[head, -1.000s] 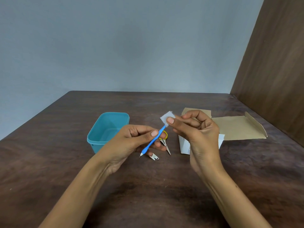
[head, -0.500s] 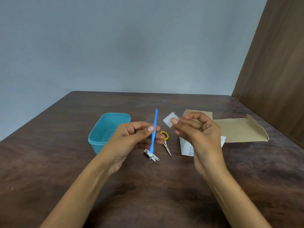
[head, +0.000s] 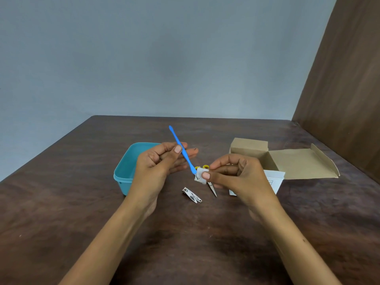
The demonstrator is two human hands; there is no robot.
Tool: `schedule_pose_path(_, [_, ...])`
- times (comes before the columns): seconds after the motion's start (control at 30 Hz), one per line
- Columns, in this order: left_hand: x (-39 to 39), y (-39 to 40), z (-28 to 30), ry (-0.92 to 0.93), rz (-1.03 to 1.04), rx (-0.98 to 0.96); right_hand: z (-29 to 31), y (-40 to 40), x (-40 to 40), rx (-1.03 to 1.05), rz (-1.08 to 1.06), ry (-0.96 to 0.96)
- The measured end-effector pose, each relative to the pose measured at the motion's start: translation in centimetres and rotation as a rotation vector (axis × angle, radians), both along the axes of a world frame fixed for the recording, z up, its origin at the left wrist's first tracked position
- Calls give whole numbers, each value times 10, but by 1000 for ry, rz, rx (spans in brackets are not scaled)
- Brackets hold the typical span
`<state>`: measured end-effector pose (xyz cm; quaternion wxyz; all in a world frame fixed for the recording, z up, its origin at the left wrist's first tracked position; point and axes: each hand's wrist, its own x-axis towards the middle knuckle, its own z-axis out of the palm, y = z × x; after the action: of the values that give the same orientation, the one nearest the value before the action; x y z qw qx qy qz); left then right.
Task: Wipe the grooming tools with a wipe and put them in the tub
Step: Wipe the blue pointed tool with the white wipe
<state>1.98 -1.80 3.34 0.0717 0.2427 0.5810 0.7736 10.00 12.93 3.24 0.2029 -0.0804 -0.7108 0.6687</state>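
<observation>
Blue slim grooming tool [head: 181, 148] tilted, metal tip in white wipe [head: 201, 175]

Left hand [head: 162, 161]: pinches the blue tool [head: 182, 150] mid-shaft, tilted, upper end pointing away.
Right hand [head: 236, 175]: pinches the white wipe [head: 200, 177] around the tool's lower tip.
Teal tub [head: 125, 171]: just behind the left hand.
Nail clipper [head: 191, 194]: on the table [head: 61, 202] between the wrists.
Scissors [head: 211, 186]: yellow handles, under the right fingertips.
Cardboard box [head: 287, 161]: open, beyond the right hand.
</observation>
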Motion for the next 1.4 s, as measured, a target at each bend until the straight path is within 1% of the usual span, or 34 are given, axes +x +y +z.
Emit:
schedule_pose_path(0.33, [-1, 1, -1, 18, 20, 4, 4, 2, 3, -126, 146, -60])
schedule_pose_path(0.53, [1, 3, -4, 35, 35, 10, 2, -3, 1, -164, 156, -63])
schedule_pose_path(0.63, [3, 5, -4, 44, 33, 24, -1, -6, -1, -138, 115, -49])
schedule_pose_path(0.8, [1, 5, -7, 44, 36, 18, -3, -8, -4, -18, 13, 5])
schedule_pose_path(0.9, [1, 6, -7, 23, 26, 26, -4, -8, -5, 16, -1, 28])
schedule_pose_path(1.07, [2, 6, -8, -5, 0, 26, -10, -10, -7, 42, -21, 45])
schedule_pose_path(1.2, [3, 6, -7, -12, -58, 30, -12, -8, -8, 41, -56, 52])
schedule_pose_path(1.4, [1, 3, -5, 8, 8, 83, -12, -7, -5, 70, -63, 46])
